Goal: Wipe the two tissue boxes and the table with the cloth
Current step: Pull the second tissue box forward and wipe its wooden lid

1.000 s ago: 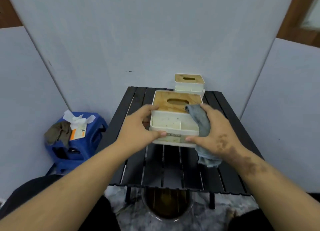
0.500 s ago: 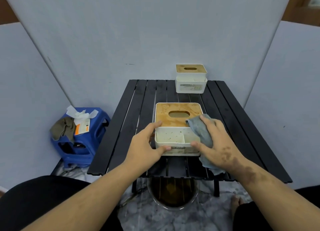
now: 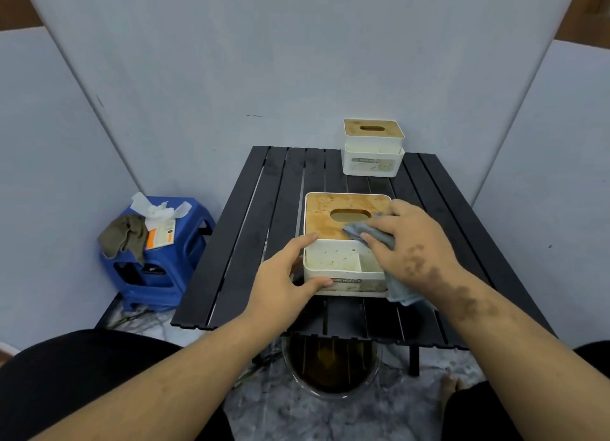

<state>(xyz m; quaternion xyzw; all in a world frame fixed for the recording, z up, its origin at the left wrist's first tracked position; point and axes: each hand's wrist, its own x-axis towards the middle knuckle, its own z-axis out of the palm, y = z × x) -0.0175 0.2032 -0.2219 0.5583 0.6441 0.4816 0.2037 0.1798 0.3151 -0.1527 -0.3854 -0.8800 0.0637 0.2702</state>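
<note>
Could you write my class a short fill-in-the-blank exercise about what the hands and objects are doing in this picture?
1. The right hand presses a grey ____ onto the wooden lid of the near tissue box.
2. The left hand steadies that box at its ____ front corner.
3. The second tissue box stands at the ____ edge of the black slatted table.
4. Left of the table stands a ____ plastic stool.

Missing words: cloth; left; far; blue
</note>
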